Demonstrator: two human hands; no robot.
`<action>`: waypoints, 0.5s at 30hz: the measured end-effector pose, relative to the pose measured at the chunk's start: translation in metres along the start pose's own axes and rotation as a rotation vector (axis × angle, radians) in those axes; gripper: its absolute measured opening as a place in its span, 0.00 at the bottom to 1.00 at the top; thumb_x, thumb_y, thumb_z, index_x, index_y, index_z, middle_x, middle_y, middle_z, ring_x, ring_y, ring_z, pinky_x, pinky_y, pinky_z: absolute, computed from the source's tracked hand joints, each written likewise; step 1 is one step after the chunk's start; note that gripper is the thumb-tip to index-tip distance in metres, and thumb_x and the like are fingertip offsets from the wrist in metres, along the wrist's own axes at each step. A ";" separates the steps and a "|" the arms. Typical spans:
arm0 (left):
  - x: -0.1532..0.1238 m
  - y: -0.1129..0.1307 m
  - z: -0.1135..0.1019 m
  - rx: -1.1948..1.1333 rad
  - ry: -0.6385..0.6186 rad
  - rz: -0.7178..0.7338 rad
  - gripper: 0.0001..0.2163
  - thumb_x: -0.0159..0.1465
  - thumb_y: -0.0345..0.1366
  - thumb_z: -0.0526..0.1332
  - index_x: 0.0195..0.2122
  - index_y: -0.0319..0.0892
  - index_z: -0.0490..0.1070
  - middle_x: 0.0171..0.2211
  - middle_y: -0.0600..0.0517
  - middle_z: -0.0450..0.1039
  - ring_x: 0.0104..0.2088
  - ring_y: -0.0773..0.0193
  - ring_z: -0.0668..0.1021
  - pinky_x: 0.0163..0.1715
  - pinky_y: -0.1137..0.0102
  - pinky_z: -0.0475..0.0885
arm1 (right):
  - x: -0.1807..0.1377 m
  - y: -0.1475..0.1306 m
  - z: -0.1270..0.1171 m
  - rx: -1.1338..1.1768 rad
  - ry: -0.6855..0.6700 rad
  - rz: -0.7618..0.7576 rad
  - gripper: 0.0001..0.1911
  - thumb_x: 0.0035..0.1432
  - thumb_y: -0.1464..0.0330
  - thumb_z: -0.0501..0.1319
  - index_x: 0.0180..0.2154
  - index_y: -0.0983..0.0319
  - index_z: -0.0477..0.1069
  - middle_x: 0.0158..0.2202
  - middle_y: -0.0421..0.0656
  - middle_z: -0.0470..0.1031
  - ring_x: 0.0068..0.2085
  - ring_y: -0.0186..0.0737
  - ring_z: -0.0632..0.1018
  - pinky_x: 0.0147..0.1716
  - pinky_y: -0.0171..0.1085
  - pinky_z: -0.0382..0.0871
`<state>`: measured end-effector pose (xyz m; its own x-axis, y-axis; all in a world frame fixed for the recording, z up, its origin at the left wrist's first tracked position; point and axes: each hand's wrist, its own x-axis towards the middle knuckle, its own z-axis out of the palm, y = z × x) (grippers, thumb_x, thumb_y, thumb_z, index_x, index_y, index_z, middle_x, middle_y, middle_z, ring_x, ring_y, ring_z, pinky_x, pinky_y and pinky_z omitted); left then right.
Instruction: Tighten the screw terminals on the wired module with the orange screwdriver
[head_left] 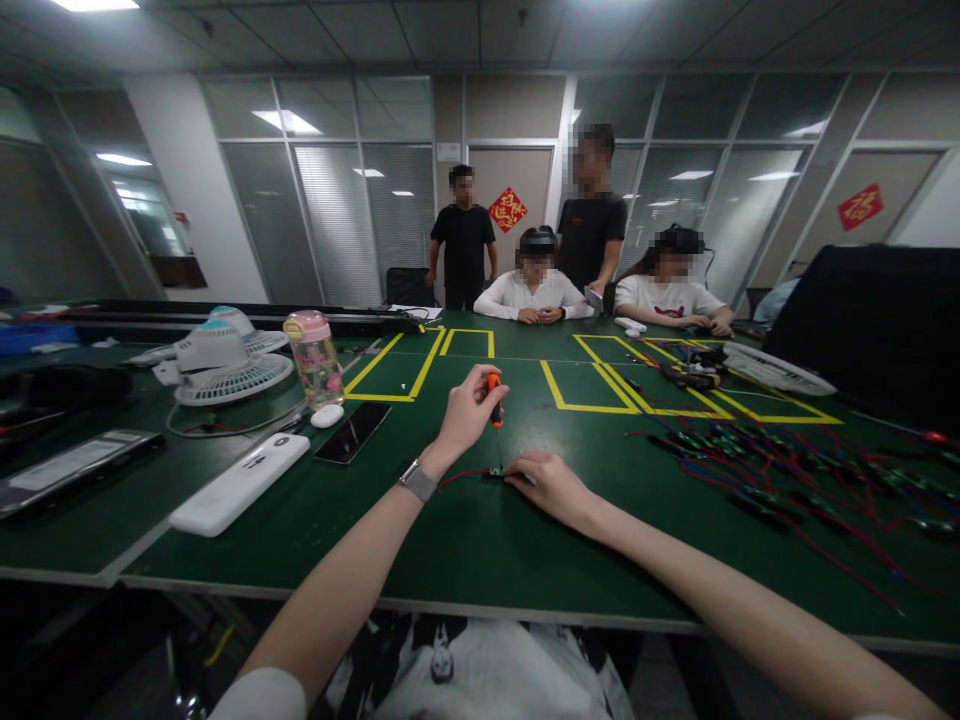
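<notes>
A dark green table (480, 560) marked with yellow tape rectangles (390, 375) fills an office room walled in glass partitions under ceiling light panels. The orange-handled screwdriver (493, 385) stands nearly upright over the table's middle, its long axis vertical, handle up and thin shaft pointing down. The left hand (465, 410), a watch (417, 480) on its wrist, is closed around the handle from the screwdriver's left. The tip meets a small wired part (495, 472) directly below, and a red wire (461, 476) trails left from that part. Just right of the tip, the right hand (551, 485) lies low, its fingertips drawn together on the part. Far right of the screwdriver sprawls a tangle of wires (750, 450); to its left lies a phone (352, 432).
</notes>
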<state>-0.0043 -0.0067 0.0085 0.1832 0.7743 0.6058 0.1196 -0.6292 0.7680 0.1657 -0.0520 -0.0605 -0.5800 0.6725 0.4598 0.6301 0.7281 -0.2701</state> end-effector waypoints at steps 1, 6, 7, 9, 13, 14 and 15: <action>0.000 -0.001 0.000 0.000 0.000 0.002 0.12 0.61 0.41 0.59 0.43 0.42 0.65 0.29 0.55 0.70 0.24 0.70 0.77 0.24 0.77 0.73 | 0.000 0.000 0.000 0.004 -0.002 0.004 0.06 0.57 0.73 0.59 0.36 0.62 0.75 0.33 0.45 0.77 0.35 0.38 0.77 0.36 0.35 0.70; 0.000 0.001 -0.002 0.033 -0.017 0.044 0.12 0.60 0.40 0.60 0.43 0.42 0.66 0.30 0.55 0.71 0.26 0.69 0.78 0.26 0.76 0.73 | 0.003 -0.002 0.001 0.094 0.000 0.103 0.06 0.55 0.73 0.61 0.35 0.63 0.75 0.32 0.45 0.77 0.34 0.38 0.77 0.36 0.35 0.70; 0.000 0.003 -0.003 0.047 -0.032 0.057 0.12 0.61 0.40 0.60 0.43 0.43 0.67 0.32 0.54 0.72 0.28 0.68 0.78 0.27 0.75 0.74 | 0.004 -0.003 0.002 0.139 0.008 0.171 0.05 0.54 0.73 0.62 0.34 0.63 0.76 0.31 0.44 0.77 0.33 0.38 0.77 0.35 0.35 0.70; -0.001 0.009 -0.004 0.066 -0.069 0.082 0.11 0.62 0.40 0.58 0.44 0.43 0.68 0.36 0.51 0.73 0.34 0.65 0.79 0.31 0.74 0.74 | 0.006 -0.003 0.003 0.241 0.026 0.316 0.07 0.51 0.73 0.63 0.35 0.63 0.75 0.29 0.43 0.77 0.31 0.37 0.76 0.33 0.34 0.70; 0.000 0.020 -0.006 -0.020 -0.154 0.097 0.09 0.65 0.38 0.55 0.42 0.39 0.69 0.42 0.46 0.74 0.41 0.63 0.79 0.41 0.69 0.74 | 0.010 -0.002 0.007 0.312 0.008 0.319 0.10 0.50 0.75 0.62 0.36 0.63 0.77 0.31 0.42 0.74 0.30 0.34 0.74 0.31 0.33 0.67; 0.002 0.022 -0.006 -0.065 -0.172 0.077 0.09 0.65 0.37 0.55 0.41 0.38 0.68 0.41 0.45 0.74 0.40 0.63 0.79 0.41 0.68 0.74 | 0.010 -0.001 0.007 0.314 -0.002 0.296 0.10 0.51 0.75 0.61 0.36 0.63 0.78 0.32 0.42 0.73 0.30 0.34 0.73 0.31 0.33 0.67; 0.003 0.023 -0.006 -0.099 -0.189 0.057 0.08 0.64 0.36 0.56 0.41 0.38 0.67 0.40 0.45 0.75 0.39 0.63 0.79 0.41 0.67 0.74 | 0.011 0.000 0.007 0.318 -0.011 0.285 0.10 0.51 0.74 0.61 0.35 0.63 0.78 0.31 0.42 0.72 0.30 0.33 0.72 0.31 0.33 0.66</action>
<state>-0.0069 -0.0186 0.0294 0.3676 0.7054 0.6060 0.0092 -0.6544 0.7561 0.1556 -0.0439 -0.0616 -0.4120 0.8531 0.3201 0.5761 0.5161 -0.6338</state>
